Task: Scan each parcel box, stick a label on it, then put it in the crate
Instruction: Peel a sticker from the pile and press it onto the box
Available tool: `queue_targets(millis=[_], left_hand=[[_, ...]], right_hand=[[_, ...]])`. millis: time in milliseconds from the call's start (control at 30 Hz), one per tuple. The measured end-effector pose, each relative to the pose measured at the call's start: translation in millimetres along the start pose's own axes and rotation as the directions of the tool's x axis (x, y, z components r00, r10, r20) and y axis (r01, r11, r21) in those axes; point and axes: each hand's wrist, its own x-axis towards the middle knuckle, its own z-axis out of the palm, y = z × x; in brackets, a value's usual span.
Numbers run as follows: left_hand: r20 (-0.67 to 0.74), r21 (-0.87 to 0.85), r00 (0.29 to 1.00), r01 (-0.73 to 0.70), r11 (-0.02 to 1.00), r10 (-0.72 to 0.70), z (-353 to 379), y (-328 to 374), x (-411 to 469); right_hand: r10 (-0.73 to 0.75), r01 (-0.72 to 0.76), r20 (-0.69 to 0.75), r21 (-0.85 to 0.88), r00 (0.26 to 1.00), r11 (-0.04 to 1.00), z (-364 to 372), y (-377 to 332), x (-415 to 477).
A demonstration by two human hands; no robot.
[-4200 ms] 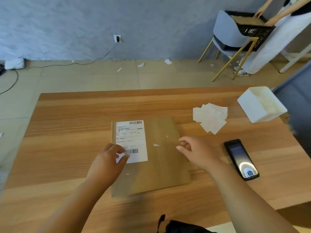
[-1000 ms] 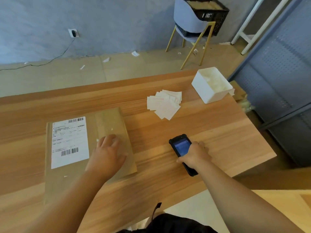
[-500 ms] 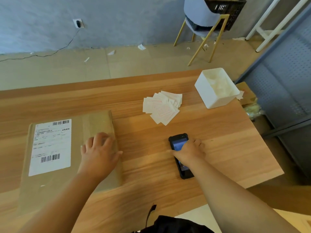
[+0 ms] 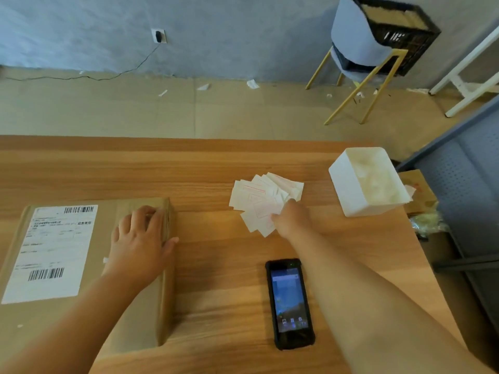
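Left hand (image 4: 140,241) lies flat on top of the cardboard parcel box (image 4: 108,220), fingers straight and slightly spread, thumb reaching past the box's right edge; it presses and does not grip. The box rests flat on the wooden surface (image 4: 216,171), directly under this hand. A white shipping label (image 4: 51,252) with two barcodes is stuck to its top, just left of the hand. Right hand (image 4: 290,220) is stretched forward, well apart from the left hand, with its fingertips on the near edge of a loose pile of small white sticker labels (image 4: 264,201) printed in red. The fingers are seen from behind, and whether they pinch a label or only touch the pile cannot be told. A black handheld scanner (image 4: 290,303) lies face up on the surface, screen lit, nearer the person than the right hand and just left of that forearm, untouched. A white open-top container (image 4: 364,182) stands to the right of the right hand, close to the pile. Far beyond both hands, off the surface, a black crate (image 4: 397,31) sits on a grey chair (image 4: 356,36) with yellow legs.
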Motion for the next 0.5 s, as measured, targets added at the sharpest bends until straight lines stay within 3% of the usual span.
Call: queue_targets(millis=[133, 333, 500], left_hand=[[-0.022, -0.012, 1.0, 0.018, 1.0, -0.019, 5, 2, 0], [-0.074, -0.026, 0.997, 0.017, 1.0, -0.019, 8, 4, -5], [-0.064, -0.03, 0.998, 0.019, 0.999, -0.021, 7, 4, -6]], right_hand=[[0.06, -0.062, -0.069, -0.024, 0.996, 0.998, 9, -3, 9], [0.114, -0.099, -0.068, 0.2, 0.991, 0.975, 12, -3, 13], [0.111, -0.07, -0.148, 0.259, 0.983, 0.963, 13, 0, 10]])
